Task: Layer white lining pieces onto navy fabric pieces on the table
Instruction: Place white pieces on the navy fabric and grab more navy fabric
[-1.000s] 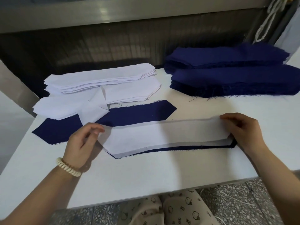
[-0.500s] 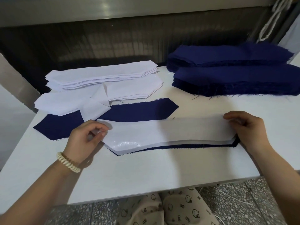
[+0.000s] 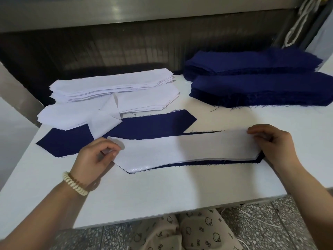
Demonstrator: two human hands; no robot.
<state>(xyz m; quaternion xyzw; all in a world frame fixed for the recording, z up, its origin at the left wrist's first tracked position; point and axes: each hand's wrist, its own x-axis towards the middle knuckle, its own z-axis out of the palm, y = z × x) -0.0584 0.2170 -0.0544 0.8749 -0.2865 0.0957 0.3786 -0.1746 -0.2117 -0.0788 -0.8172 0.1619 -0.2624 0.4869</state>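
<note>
The step in hand looks like aligning: a white lining piece (image 3: 189, 150) lies over a navy piece (image 3: 207, 162) near the middle of the table (image 3: 162, 195), with navy showing along its near edge and at the right tip. The left hand (image 3: 97, 157) pinches the lining's left end, which is raised a little; the right hand (image 3: 275, 143) holds its right end with curled fingers. The next move probably calls for nudging the lining until the edges match, then laying it flat. A second navy piece (image 3: 144, 127) waits just beyond, still uncovered.
</note>
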